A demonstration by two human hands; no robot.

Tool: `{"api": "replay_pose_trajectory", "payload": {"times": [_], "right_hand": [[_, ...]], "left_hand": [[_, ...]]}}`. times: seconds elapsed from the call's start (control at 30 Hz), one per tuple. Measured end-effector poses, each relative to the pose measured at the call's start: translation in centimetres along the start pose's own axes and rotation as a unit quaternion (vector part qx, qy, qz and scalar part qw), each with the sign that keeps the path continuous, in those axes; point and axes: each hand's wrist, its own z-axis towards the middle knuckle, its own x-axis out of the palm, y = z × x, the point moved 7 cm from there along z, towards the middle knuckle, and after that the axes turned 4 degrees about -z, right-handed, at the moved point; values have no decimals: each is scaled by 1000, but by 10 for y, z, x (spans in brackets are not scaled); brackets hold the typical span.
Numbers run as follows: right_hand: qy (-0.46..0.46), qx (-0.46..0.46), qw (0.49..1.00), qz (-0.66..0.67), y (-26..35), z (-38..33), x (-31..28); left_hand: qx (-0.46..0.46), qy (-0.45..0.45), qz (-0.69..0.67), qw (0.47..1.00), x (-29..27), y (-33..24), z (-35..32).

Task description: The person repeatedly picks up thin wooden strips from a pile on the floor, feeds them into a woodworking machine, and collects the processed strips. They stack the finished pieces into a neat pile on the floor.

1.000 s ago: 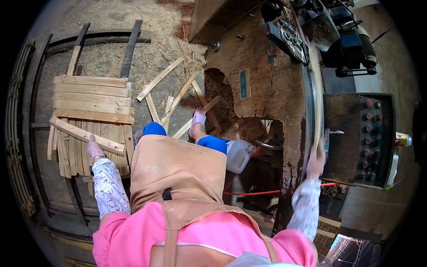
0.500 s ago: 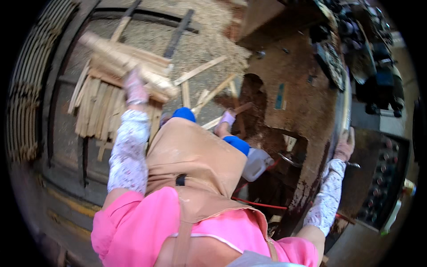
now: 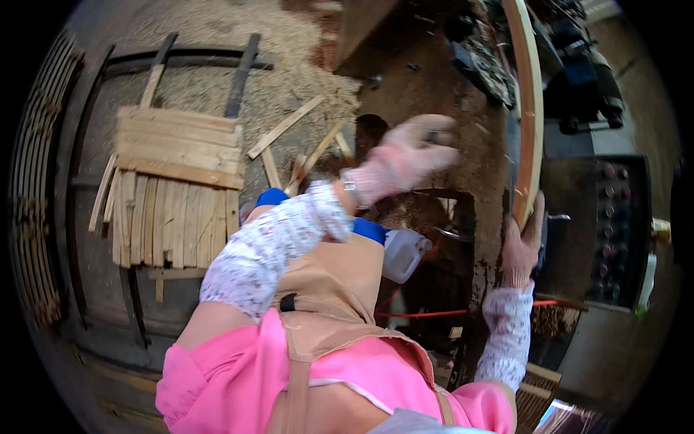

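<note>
In the head view, a long wood strip [image 3: 533, 108] lies along the right edge of the big brown machine [image 3: 463, 155]. The right hand [image 3: 522, 249] holds the near end of the strip, thumb on one side and fingers on the other. The left hand [image 3: 416, 152] is over the front of the machine, well apart from the strip. It is blurry, so I cannot tell how wide its fingers are, and I see no wood in it. Left of the machine is a neat pile of wood [image 3: 181, 148], and near it some loose sticks [image 3: 285, 128] lie on the floor. A white jug [image 3: 405, 254] sits just beside the machine, and a button box [image 3: 571, 231] is on its right. I'd say the work is partway: one strip is at the machine. I cannot tell if the piled wood is done or left to do.
</note>
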Motion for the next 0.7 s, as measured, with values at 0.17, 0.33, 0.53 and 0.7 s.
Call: {"api": "replay_pose_trajectory", "payload": {"times": [0.17, 0.33, 0.53, 0.7], "right_hand": [[-69, 129, 981, -130, -104, -133, -130], [-83, 70, 969, -221, -133, -70, -123], [-176, -57, 942, -279, -130, 147, -74], [-160, -46, 952, -259, -128, 136, -56]], "left_hand": [[-104, -274, 139, 946, -198, 129, -83], [-192, -480, 13, 856, -320, 168, -204], [-175, -544, 49, 819, -376, 184, -214], [-256, -650, 263, 665, -496, 196, -280]]}}
